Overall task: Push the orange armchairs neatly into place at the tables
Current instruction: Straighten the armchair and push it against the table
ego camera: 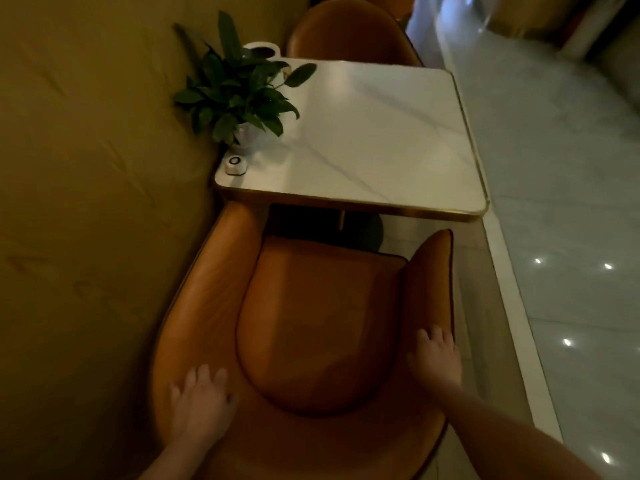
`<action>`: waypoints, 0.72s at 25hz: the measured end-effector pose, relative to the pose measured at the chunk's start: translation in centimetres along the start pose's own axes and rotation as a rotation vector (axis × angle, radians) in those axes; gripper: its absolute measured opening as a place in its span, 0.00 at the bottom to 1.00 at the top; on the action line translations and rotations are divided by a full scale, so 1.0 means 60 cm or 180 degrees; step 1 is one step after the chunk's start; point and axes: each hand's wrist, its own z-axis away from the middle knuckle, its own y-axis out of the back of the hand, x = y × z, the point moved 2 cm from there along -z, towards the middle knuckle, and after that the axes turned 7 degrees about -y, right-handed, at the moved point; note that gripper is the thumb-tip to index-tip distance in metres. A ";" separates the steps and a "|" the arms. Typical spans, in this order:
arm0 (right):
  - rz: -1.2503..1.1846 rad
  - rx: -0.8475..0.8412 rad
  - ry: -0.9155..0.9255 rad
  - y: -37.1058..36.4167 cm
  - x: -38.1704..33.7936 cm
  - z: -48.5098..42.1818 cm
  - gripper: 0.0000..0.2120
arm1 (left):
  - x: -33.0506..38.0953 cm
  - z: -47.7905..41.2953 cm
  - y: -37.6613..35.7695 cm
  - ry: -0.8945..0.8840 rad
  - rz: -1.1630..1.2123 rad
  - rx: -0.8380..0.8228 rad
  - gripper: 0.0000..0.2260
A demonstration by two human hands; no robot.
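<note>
Both hands lie on the near orange armchair [322, 323]: left hand [201, 403] on its back rim, right hand [436, 358] on its right arm, fingers [204, 374] loosely spread, gripping nothing. Its left arm tip seems tucked under the white tabletop [381, 140].

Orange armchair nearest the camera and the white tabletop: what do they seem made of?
The near orange armchair looks like leather or faux leather: smooth, faintly shiny, dark piping at seams. The white tabletop looks like polished marble or imitation, with grey veins and glare, edged in a brass-coloured band.
</note>
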 end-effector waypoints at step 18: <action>-0.0001 0.0591 -0.0784 -0.019 -0.025 -0.171 0.38 | -0.096 -0.261 -0.036 -0.0266 -0.0235 0.0759 0.30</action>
